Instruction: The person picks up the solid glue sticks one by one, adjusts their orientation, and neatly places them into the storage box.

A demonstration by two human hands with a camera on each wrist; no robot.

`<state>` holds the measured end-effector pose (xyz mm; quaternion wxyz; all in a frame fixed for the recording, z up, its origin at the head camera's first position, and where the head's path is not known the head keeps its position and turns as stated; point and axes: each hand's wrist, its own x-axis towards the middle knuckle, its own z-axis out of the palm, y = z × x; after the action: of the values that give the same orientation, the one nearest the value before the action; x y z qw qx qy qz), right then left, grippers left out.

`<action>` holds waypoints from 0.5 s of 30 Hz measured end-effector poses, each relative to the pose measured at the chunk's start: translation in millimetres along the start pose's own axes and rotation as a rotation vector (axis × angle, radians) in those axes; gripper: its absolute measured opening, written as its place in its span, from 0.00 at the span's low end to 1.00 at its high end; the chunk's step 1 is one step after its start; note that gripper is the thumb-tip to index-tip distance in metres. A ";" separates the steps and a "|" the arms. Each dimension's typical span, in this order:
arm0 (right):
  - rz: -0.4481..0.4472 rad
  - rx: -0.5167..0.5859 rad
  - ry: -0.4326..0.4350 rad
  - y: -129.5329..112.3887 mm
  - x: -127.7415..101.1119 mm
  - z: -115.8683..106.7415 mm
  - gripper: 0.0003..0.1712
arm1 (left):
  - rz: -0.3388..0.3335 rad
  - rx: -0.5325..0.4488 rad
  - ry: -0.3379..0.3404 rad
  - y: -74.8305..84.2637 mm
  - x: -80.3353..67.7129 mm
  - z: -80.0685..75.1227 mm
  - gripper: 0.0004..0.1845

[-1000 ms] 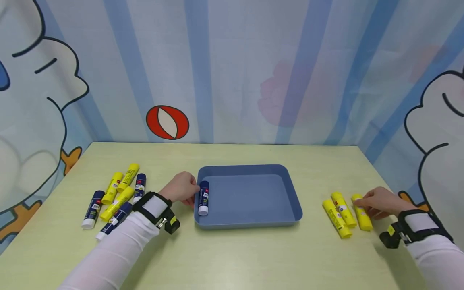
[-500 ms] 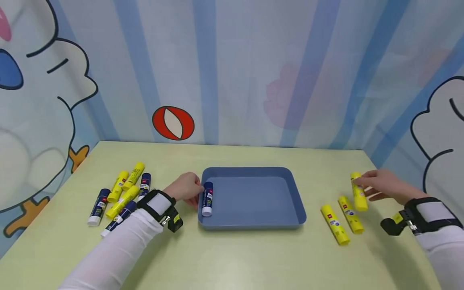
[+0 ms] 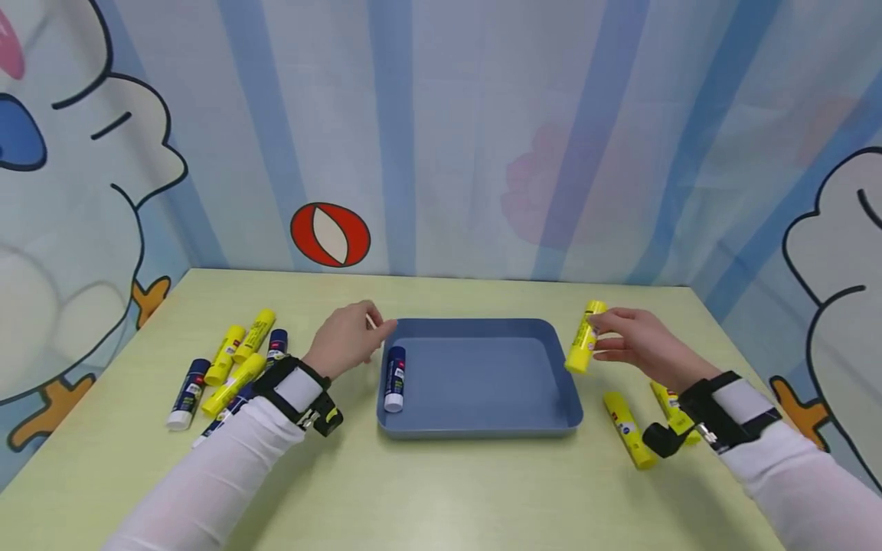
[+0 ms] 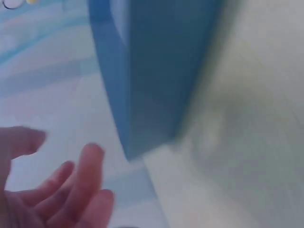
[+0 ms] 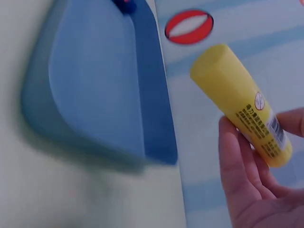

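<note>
My right hand (image 3: 634,344) pinches a yellow glue stick (image 3: 586,337) in the air, just off the right rim of the blue tray (image 3: 482,430). The right wrist view shows that glue stick (image 5: 240,102) tilted between thumb and fingers. At the tray's upper left corner my left hand (image 3: 349,337) hovers with nothing in it. Its loosely bent fingers (image 4: 90,175) stand apart from the thumb in the left wrist view. Inside the tray, along its left wall, lies a dark blue glue stick (image 3: 395,379) with a white end.
On the left of the table (image 3: 468,497) lie several loose glue sticks, including a yellow one (image 3: 234,384) and a dark blue one (image 3: 188,394). Right of the tray lie two yellow ones; my wrist strap partly covers one (image 3: 671,409), the other (image 3: 628,430) shows.
My right hand has lifted the yellow glue stick off the table and carried it left to the tray. My left hand has risen from the tray's left rim and its fingers have loosened.
</note>
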<state>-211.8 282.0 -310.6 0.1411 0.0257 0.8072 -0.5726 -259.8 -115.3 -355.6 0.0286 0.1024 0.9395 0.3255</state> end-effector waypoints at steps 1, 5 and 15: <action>-0.001 0.049 0.002 -1.4 0.4 7.3 0.34 | 0.038 -0.019 0.037 4.5 -1.2 0.8 0.17; -0.023 0.268 0.008 -4.2 0.9 33.5 0.36 | 0.186 -0.194 0.088 25.7 -7.5 11.0 0.17; -0.054 0.598 0.084 -9.8 -1.3 90.9 0.29 | 0.264 -0.531 -0.208 70.0 -26.9 35.4 0.23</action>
<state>-194.5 194.1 -328.9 0.0786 0.0685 0.6084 -0.7867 -217.1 -45.9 -340.5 0.1080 0.2452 0.7922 0.5482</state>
